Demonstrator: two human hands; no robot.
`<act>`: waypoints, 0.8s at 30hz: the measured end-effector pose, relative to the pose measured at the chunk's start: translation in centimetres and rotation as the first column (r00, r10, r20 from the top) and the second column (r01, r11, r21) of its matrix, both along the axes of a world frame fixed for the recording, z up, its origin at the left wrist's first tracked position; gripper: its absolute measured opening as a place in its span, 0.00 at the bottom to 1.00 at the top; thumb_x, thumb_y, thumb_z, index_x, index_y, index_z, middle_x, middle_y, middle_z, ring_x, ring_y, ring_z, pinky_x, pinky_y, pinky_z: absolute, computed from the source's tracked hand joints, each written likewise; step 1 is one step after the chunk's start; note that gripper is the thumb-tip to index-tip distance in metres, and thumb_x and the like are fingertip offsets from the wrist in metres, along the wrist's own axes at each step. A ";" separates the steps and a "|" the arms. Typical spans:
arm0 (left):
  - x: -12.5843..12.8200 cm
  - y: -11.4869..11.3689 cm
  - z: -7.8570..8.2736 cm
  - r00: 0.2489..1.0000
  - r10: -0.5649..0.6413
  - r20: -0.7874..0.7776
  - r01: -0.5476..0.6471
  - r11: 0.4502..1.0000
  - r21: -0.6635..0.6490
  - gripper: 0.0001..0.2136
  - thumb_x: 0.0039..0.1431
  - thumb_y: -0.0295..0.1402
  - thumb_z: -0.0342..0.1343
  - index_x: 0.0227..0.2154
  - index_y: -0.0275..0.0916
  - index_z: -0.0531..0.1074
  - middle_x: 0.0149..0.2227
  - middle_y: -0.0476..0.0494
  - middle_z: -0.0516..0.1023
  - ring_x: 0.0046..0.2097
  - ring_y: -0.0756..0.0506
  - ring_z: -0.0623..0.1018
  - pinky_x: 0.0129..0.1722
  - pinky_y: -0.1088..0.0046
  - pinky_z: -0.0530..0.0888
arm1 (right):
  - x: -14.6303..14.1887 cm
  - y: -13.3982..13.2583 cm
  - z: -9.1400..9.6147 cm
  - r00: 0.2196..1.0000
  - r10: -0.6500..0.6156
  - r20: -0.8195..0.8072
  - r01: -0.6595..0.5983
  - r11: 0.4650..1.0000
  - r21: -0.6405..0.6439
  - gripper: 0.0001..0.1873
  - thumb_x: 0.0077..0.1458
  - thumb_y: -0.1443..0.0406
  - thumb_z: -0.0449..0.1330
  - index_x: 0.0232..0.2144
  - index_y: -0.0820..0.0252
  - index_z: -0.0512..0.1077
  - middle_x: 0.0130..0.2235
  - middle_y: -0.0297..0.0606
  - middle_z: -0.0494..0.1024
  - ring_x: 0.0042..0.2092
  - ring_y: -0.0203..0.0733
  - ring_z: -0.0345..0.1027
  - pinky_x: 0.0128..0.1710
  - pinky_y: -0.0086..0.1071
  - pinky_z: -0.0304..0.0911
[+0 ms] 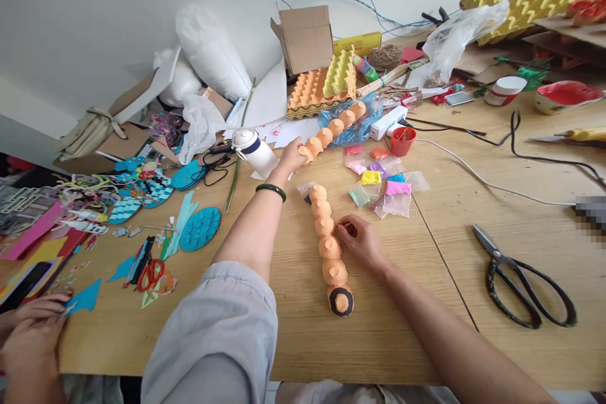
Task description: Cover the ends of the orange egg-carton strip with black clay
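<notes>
An orange egg-carton strip (336, 128) with a row of bumps lies tilted at the back, partly over a blue plastic bag (374, 115). My left hand (292, 158) reaches forward and closes its fingers around the near end of that strip. Closer to me, a second orange egg-carton strip (326, 226) lies lengthwise, with a black ring (334, 300) around its nearest bump. Beside its right edge is my right hand (360, 241), thumb and fingers pinched together; whatever is between them is too small to make out.
Small bags of coloured clay (396, 188) and a red cup (403, 141) lie beyond my right hand. Large scissors (516, 278) rest at right. A white bottle (253, 148) stands left of my left hand. Another person's hands (35, 328) hold blue paper at far left. Egg trays (310, 91) sit behind.
</notes>
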State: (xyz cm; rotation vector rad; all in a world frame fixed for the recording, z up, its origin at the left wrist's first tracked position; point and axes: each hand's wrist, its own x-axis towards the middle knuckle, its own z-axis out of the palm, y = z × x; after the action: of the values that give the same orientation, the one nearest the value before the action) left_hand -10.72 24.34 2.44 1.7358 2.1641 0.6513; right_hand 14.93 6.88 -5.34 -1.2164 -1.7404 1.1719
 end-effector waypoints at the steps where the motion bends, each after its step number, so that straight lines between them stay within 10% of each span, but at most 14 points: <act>1: -0.1 0.1 0.0 1.000 0.008 0.011 -0.007 1.000 -0.009 0.40 0.47 0.21 0.61 0.67 0.32 0.67 0.62 0.30 0.77 0.64 0.35 0.77 0.67 0.64 0.69 | 0.0 0.0 0.0 1.000 0.002 -0.002 -0.002 1.000 -0.002 0.08 0.60 0.61 0.58 0.34 0.55 0.76 0.35 0.38 0.83 0.33 0.43 0.75 0.34 0.36 0.65; 6: -0.3 0.2 -0.1 0.998 0.004 0.063 -0.002 0.999 -0.035 0.26 0.48 0.23 0.59 0.53 0.34 0.80 0.55 0.33 0.84 0.61 0.34 0.79 0.65 0.61 0.71 | 0.0 0.0 -0.1 1.000 0.003 -0.014 -0.003 1.000 -0.004 0.08 0.61 0.60 0.58 0.35 0.55 0.76 0.35 0.38 0.84 0.34 0.44 0.76 0.35 0.37 0.67; 13: 0.9 -0.7 -0.2 0.993 0.092 0.079 -0.101 0.987 0.123 0.30 0.54 0.23 0.57 0.63 0.34 0.72 0.71 0.33 0.68 0.74 0.37 0.63 0.76 0.63 0.57 | -0.1 0.1 -0.2 0.999 -0.001 -0.038 0.001 1.000 -0.007 0.07 0.61 0.61 0.59 0.34 0.55 0.76 0.34 0.38 0.83 0.33 0.44 0.76 0.35 0.37 0.67; 19: 0.9 -5.7 0.1 0.997 0.076 -0.017 -0.064 0.920 0.387 0.21 0.61 0.22 0.52 0.56 0.33 0.77 0.65 0.31 0.73 0.70 0.39 0.69 0.74 0.63 0.61 | -0.1 0.2 0.2 0.997 -0.020 -0.078 0.017 0.999 -0.034 0.07 0.58 0.61 0.60 0.33 0.56 0.76 0.33 0.38 0.82 0.32 0.43 0.74 0.34 0.37 0.66; 24: 1.0 -11.0 -0.6 0.995 0.096 0.004 -0.095 0.967 0.234 0.15 0.65 0.27 0.52 0.47 0.40 0.81 0.60 0.37 0.76 0.64 0.41 0.74 0.69 0.65 0.67 | -0.1 0.4 0.4 0.988 -0.039 -0.148 0.032 0.998 -0.052 0.09 0.57 0.59 0.60 0.31 0.56 0.75 0.29 0.38 0.81 0.28 0.42 0.72 0.31 0.36 0.66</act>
State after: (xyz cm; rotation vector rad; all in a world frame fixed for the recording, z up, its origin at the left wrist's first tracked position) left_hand -9.75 13.35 1.80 1.7550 2.2654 0.9619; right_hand 14.83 7.27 -4.96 -1.1535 -1.5814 1.2586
